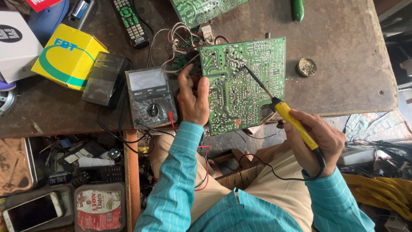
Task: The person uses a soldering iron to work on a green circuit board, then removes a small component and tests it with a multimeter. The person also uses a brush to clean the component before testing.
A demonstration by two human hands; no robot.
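Meanwhile, hands clamp circuit board (244, 86) and soldering iron (296, 124), beside a multimeter (150, 99) and solder tin (306, 67).

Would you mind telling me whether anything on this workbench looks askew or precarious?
The green circuit board sits tilted, its lower edge overhanging the table edge, steadied by the left hand. The right hand holds a yellow soldering iron to it.
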